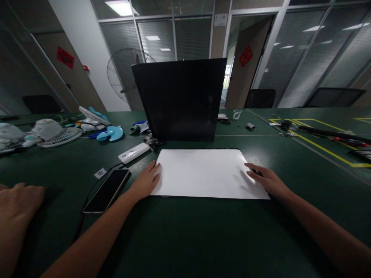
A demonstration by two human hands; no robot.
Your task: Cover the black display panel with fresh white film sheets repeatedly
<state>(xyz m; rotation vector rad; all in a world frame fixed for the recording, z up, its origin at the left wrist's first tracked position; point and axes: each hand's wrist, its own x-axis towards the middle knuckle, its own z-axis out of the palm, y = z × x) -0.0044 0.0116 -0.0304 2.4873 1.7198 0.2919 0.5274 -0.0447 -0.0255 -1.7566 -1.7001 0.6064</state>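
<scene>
— What lay on the green table (185, 231)?
— A white sheet (205, 172), flat in the middle. Left of the sheet was a black phone (107, 190), and beyond its far left corner a white power bank (133, 153).
— And behind it?
— A black board (181, 100) stood upright behind the sheet. Fan parts (59, 136) lay far to its left, yellow tape lines (327, 150) to its right.

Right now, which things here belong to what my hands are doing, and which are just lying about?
In hand: white panel, left hand and right hand at its side edges.
Lying about: phone, white power bank, blue fan blade, fan grille.
</scene>
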